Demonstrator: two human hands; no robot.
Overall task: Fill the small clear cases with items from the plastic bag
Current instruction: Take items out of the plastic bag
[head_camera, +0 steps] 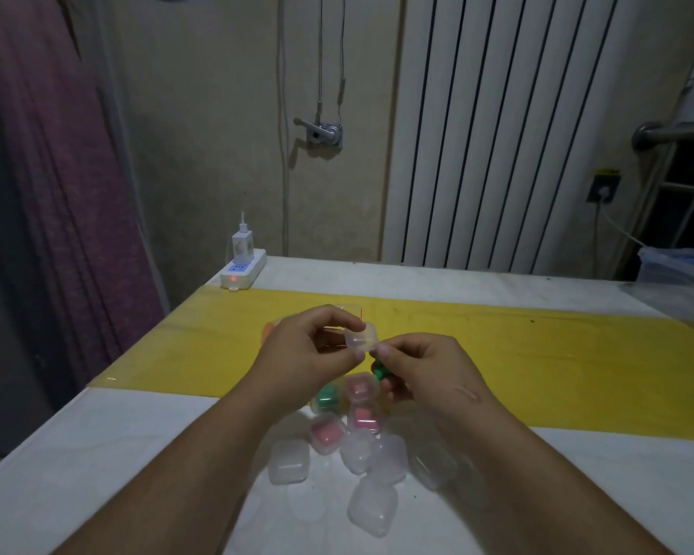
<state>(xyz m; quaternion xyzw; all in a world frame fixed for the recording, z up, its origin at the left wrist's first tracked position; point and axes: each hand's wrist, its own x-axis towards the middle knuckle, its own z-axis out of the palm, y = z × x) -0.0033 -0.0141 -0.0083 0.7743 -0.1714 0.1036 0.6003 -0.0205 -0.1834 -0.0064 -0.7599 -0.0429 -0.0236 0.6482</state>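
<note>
The small clear case (361, 336) is held in the air above the yellow strip (537, 354) of the table (77, 474), between the two hands. The left hand (305, 350) pinches it from its left side: the thumb is under the near edge and the curled fingers are on the far edge. The right hand (421, 370) touches the near right corner of the case with the tip of the thumb, and its other fingers are curled around a small green item (379, 369), which sits just below the case. Both forearms come in from the near edge of the table and meet at the case.

Below the case, on the table, there is a group of filled cases: one with green content (328, 398) and three with pink content (357, 388), lying at the near border of the yellow strip. Nearer to the person than these lie several empty clear cases (289, 460), close together and some touching each other.

Behind the held case, partly hidden by the left hand, something clear with orange in it (268, 329) lies on the yellow strip; whether this is the plastic bag cannot be told. At the far left corner of the table stands a white power strip (243, 270) with a charger (242, 246) plugged in.
</note>
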